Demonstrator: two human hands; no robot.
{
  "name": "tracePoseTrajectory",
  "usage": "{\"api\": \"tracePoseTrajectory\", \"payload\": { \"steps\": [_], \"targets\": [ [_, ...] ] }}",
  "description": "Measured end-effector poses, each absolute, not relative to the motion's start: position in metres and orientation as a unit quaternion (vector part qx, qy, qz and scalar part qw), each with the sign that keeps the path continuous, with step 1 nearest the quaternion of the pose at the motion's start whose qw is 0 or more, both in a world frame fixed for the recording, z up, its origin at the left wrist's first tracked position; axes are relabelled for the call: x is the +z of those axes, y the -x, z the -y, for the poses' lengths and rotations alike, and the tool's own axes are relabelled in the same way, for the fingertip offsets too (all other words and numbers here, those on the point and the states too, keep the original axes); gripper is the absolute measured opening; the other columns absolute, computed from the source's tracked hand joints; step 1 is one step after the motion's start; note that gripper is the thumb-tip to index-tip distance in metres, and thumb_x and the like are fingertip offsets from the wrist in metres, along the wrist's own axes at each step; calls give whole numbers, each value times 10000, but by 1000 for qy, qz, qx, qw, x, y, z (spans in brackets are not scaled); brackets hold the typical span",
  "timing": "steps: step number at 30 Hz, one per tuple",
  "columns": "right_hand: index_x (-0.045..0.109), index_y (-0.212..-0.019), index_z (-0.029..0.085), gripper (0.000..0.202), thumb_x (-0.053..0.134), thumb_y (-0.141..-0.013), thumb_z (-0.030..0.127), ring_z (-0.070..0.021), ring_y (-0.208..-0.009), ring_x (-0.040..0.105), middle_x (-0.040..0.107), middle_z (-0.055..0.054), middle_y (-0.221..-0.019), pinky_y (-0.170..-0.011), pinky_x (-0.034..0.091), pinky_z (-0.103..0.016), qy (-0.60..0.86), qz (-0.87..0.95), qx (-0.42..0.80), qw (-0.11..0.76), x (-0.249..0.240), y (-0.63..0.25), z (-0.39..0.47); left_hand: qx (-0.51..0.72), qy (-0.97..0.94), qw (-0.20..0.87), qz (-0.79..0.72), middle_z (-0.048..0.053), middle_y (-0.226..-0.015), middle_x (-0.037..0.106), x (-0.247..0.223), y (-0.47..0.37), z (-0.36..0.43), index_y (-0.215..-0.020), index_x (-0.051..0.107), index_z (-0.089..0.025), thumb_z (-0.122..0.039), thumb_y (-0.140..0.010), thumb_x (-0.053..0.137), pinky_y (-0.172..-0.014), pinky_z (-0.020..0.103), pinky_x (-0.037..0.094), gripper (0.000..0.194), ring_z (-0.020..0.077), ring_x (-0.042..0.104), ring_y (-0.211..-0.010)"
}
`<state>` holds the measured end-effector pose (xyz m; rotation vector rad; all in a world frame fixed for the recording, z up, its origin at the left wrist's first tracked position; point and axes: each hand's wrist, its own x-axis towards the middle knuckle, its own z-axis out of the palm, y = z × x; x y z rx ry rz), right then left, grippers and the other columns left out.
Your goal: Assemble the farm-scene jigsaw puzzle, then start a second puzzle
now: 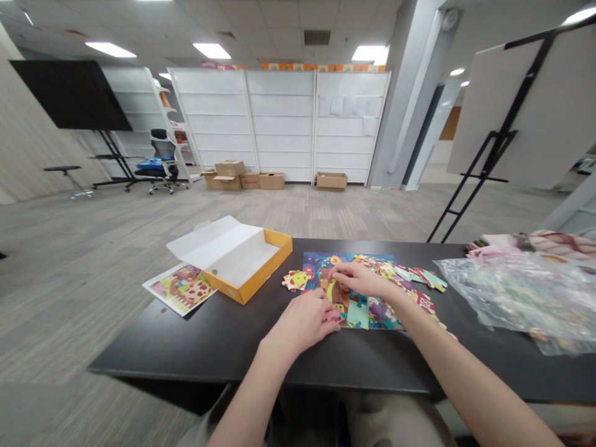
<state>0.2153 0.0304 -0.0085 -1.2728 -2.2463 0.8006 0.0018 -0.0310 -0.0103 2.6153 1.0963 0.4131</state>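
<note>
A colorful jigsaw puzzle (pixel 357 313) lies partly assembled on the black table. At its left edge rests my left hand (pixel 307 320), palm down, fingers apart, touching pieces around a pink patch. Thumb and fingers of my right hand (pixel 361 278) are closed at the upper left of the puzzle, pinching a puzzle piece (pixel 331 290) with a yellow-green curve, tilted up from the surface. A loose yellow and pink piece (pixel 297 280) lies just left of the puzzle. More pieces (pixel 428 278) overlap the puzzle's right side. My hands hide some of the picture.
An open yellow box (pixel 265 271) with a white lid stands left, beside a printed picture sheet (pixel 184 288). Clear plastic bags (pixel 526 298) cover the table's right side. Beyond the table (pixel 209 347) are cardboard boxes (pixel 228 175), white shelves and a board on a black stand (pixel 493 143).
</note>
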Motion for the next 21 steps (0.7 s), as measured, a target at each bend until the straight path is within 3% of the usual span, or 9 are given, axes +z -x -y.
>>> {"api": "tracePoseTrajectory", "payload": {
  "steps": [6, 15, 21],
  "targets": [
    [696, -970, 188, 307, 409, -969, 299, -183, -782, 636, 731, -47, -881, -738, 454, -275, 448, 849, 197, 199, -10, -219, -31, 139, -906, 129, -380, 40, -963, 637, -8, -2, 33, -811, 663, -191, -392, -865, 679, -742, 261, 486, 208, 173, 634, -828],
    [744, -1009, 227, 255, 512, -904, 217, -178, -751, 677, 772, -27, -850, -671, 427, -237, 528, 830, 116, 139, -1, -226, -28, 130, -907, 124, -380, 37, -962, 629, -7, -2, 34, -818, 669, -195, -418, -892, 639, -736, 261, 487, 237, 170, 636, -824],
    [747, -905, 247, 188, 561, -876, 240, -199, -723, 670, 767, -33, -813, -590, 352, -260, 577, 808, 41, 112, -1, -233, -31, 126, -909, 113, -381, 40, -968, 618, -4, -2, 36, -840, 668, -198, -410, -913, 607, -709, 258, 478, 232, 167, 625, -825]
  ]
}}
